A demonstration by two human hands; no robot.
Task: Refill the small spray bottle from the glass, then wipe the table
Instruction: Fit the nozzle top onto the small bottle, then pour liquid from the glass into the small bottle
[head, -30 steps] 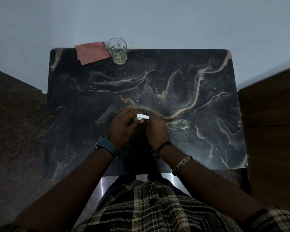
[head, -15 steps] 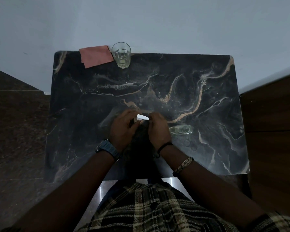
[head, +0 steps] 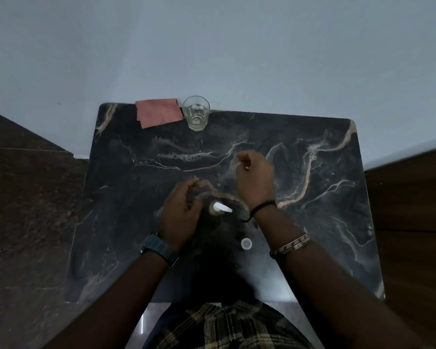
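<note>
The small spray bottle (head: pixel 215 208) stands upright near the table's middle, its white nozzle pointing right. My left hand (head: pixel 180 215) sits just left of it with fingers loosely apart; whether it touches the bottle is unclear. My right hand (head: pixel 256 178) is farther out over the table, blurred, fingers curled in with nothing visible in them. A small clear cap (head: pixel 246 243) lies near my right wrist. The glass (head: pixel 196 113) stands at the far edge with a little liquid in it. A pink cloth (head: pixel 159 112) lies flat just left of the glass.
The dark marble table (head: pixel 325 222) is set against a pale wall. Dark flooring lies to the left, and a brown wooden surface (head: pixel 408 222) borders the right side. My plaid shirt shows at the near edge.
Both hands have come off the spray bottle's top. My right hand has moved away toward the far side; my left hand has opened beside the bottle. The view has shifted, showing more wall.
</note>
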